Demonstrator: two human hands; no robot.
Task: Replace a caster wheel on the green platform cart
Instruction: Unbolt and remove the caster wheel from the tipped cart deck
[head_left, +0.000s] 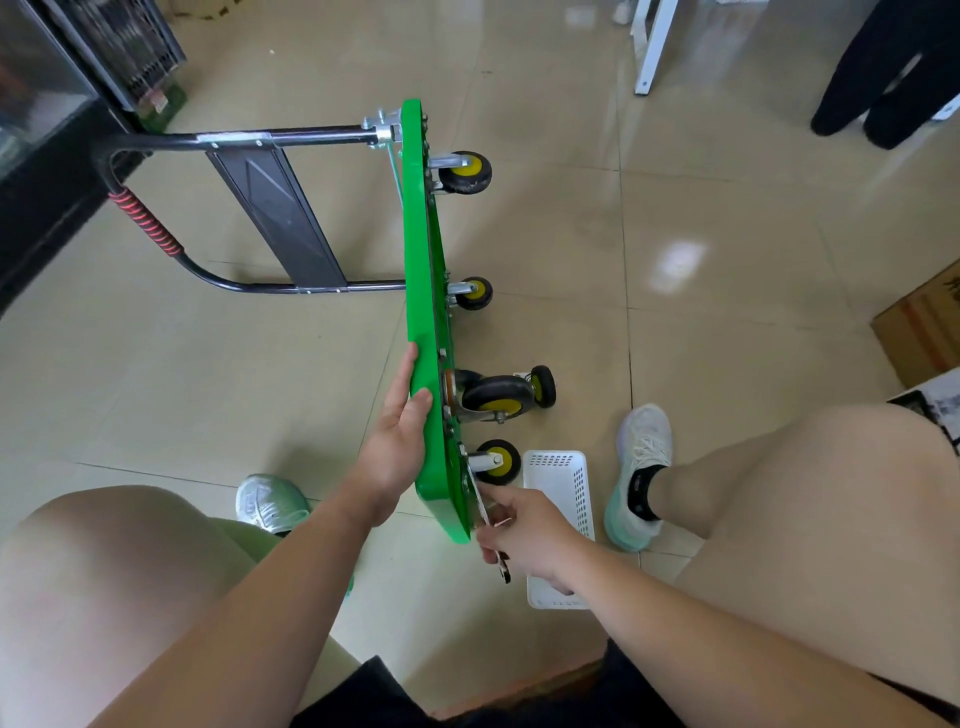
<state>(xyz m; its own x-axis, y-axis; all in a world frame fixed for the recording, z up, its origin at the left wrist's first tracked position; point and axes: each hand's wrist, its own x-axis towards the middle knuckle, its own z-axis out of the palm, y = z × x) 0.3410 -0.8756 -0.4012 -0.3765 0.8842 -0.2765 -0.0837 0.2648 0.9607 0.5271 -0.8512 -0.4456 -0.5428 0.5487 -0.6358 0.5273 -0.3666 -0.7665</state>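
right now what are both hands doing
Left hand: open, flat against the green cart deck.
Right hand: closed around a wrench at the nearest wheel.

The right hand (524, 535) hides most of the wrench (481, 503); the frame edge crops the cardboard box (924, 327).

- Single wide-angle view from head height, facing forward and steeply down at the floor (727, 260).
- Very near the left hand (400, 447) and right hand (524, 530), low in frame.
- Cart (423, 291) at arm's length, mid-frame, seen edge-on from above.
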